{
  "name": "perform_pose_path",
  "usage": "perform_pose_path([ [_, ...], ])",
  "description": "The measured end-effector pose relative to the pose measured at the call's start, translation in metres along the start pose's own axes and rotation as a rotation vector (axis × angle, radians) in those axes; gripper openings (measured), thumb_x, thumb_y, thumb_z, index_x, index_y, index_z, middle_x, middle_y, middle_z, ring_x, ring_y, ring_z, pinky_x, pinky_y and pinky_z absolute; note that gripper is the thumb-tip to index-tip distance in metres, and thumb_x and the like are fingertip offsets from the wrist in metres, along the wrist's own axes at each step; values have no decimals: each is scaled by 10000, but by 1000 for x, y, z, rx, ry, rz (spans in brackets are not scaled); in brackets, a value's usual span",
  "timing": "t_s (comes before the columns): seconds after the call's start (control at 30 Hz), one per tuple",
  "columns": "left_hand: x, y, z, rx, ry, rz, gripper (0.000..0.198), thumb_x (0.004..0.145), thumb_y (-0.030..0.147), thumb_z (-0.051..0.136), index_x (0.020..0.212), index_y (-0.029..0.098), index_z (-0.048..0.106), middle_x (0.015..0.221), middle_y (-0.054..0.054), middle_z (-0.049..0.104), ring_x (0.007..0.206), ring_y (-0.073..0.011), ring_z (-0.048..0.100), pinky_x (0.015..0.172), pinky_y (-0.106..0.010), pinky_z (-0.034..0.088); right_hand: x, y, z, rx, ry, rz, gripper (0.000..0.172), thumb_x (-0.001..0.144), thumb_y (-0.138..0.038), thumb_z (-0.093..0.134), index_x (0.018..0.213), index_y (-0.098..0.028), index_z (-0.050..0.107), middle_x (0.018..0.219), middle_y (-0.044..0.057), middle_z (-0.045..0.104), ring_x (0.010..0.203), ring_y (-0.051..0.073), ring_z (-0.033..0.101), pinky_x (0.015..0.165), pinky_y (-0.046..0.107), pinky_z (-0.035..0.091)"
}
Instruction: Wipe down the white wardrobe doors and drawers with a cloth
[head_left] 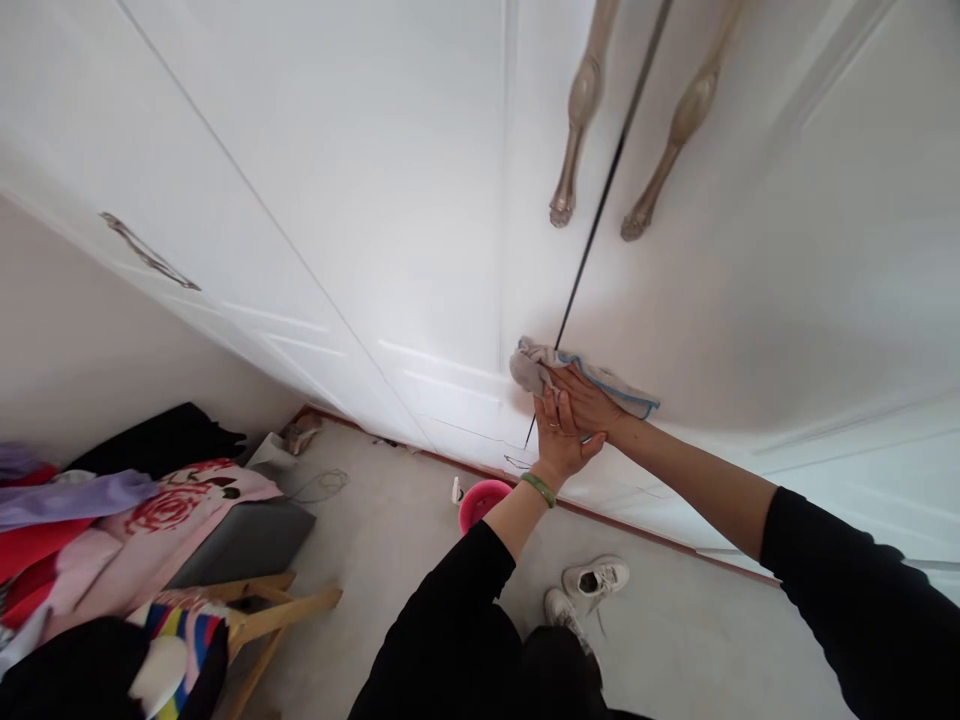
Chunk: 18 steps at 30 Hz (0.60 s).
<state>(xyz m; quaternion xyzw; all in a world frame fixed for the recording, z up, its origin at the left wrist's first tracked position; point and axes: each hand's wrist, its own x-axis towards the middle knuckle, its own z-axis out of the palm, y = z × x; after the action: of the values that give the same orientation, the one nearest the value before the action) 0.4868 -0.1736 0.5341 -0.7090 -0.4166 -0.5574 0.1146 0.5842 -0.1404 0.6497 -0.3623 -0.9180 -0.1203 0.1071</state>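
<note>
A light grey cloth with blue edging lies against the white wardrobe door, across the dark gap between two doors. My right hand holds it there, fingers stretched over the fabric and pressing it to the surface. Crossing just below is my left hand, with a ring and a green bangle. Its fingers overlap the right hand and reach the bunched left end of the cloth; its thumb points right. Some fingertips are hidden in the folds.
Two long ornate handles hang above the hands. Below are a pink basin on the floor by the wardrobe base and white shoes at my feet. Clothes are heaped at left beside a wooden stool.
</note>
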Motion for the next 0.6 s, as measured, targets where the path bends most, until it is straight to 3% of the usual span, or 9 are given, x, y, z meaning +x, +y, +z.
perform_pose_path([
  [0.13, -33, -17, 24, -43, -6, -29, 1137, 983, 781, 544, 1730, 34, 123, 1745, -424, 226, 1690, -496, 259, 1266, -715, 391, 0, -4, 17, -4, -38, -3, 659, 1060, -273, 490, 1715, -335, 462, 1702, -27, 535, 1678, 198, 355, 1430, 387, 303],
  [0.23, -42, -29, 38, -79, 8, -27, 1178, 956, 803, 565, 1730, 31, 127, 1752, -429, 209, 1689, -501, 256, 1289, -723, 347, 2, -4, 19, -23, -13, -52, 698, 1048, -283, 542, 1735, -329, 424, 1745, -40, 473, 1706, 204, 292, 1450, 398, 259],
  [0.43, -19, -34, 43, -75, 158, 61, 1182, 966, 819, 533, 1750, 47, 100, 1787, -386, 172, 1723, -469, 169, 1351, -702, 260, 9, -8, 3, -216, -12, -26, 619, 1111, -299, 460, 1728, -249, 431, 1764, 2, 445, 1735, 221, 198, 1472, 488, 185],
  [0.6, 2, -37, 39, -129, 263, 145, 1053, 1022, 757, 497, 1738, 39, 213, 1801, -334, 229, 1740, -412, 156, 1395, -661, 199, 12, -11, -1, -355, 162, -22, 621, 1151, -410, 393, 1711, -148, 442, 1763, 65, 445, 1734, 241, 201, 1475, 496, 149],
])
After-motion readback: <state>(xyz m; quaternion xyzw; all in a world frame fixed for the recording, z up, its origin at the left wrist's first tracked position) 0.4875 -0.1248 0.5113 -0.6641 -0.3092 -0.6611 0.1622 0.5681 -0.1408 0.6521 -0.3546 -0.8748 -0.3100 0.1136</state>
